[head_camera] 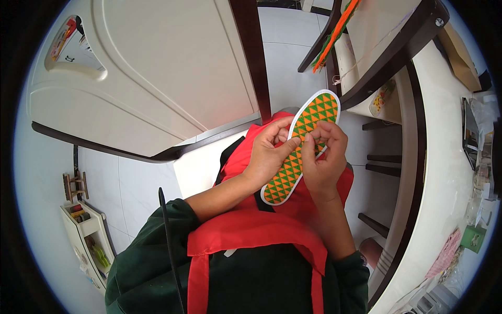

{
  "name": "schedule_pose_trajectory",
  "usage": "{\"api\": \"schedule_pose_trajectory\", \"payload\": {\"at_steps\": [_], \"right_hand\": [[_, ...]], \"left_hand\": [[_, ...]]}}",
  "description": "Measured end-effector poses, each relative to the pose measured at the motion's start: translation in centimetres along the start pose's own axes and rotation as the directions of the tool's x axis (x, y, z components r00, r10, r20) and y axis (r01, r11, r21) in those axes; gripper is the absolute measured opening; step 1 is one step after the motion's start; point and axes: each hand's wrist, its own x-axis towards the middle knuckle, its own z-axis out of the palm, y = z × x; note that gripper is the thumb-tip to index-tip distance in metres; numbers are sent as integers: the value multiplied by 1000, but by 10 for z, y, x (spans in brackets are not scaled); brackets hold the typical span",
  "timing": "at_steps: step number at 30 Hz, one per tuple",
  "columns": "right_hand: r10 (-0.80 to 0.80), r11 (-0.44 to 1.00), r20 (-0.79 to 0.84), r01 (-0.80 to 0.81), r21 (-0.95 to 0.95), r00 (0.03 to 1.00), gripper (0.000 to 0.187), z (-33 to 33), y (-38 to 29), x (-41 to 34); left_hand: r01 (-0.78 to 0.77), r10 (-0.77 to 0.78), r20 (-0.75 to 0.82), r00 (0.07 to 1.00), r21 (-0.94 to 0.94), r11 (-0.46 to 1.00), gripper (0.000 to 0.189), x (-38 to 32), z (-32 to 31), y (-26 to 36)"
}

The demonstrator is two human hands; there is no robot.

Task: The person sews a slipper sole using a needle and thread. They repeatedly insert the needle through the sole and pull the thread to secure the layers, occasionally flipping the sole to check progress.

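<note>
A shoe insole with a green and orange triangle pattern and a white edge lies slanted above my lap, which a red apron covers. My left hand grips the insole by its left edge, thumb on the patterned face and fingers curled at the rim. Over its right half is my right hand, with thumb and forefinger pinched together close to the surface; whether a needle or thread is between them is too small to tell. Orange and green yarn hangs over a chair at the upper right.
A white chair back with dark trim stands at the upper left. Along the right runs a white table bearing a pink cloth, a green box and plastic bags. A small white drawer rack stands at the lower left. Another person's leg shows under the table.
</note>
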Motion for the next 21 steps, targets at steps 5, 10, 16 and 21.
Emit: {"api": "schedule_pose_trajectory", "payload": {"at_steps": [5, 10, 16, 21], "right_hand": [[-14, 999, -1, 14, -29, 1000, 33, 0, -4, 2], [-41, 984, 79, 54, -170, 996, 35, -2, -7, 3], [-213, 898, 156, 256, -358, 964, 34, 2, -14, 11], [9, 993, 73, -1, -117, 997, 34, -3, -19, 9]], "left_hand": [[-1, 1, 9, 1000, 13, 1000, 36, -1, -1, 0], [-4, 3, 6, 1000, 61, 998, 37, -1, -1, 0], [-42, 40, 15, 999, 143, 989, 37, -1, -3, -2], [-7, 9, -24, 1000, 87, 996, 35, -2, 0, 1]]}}
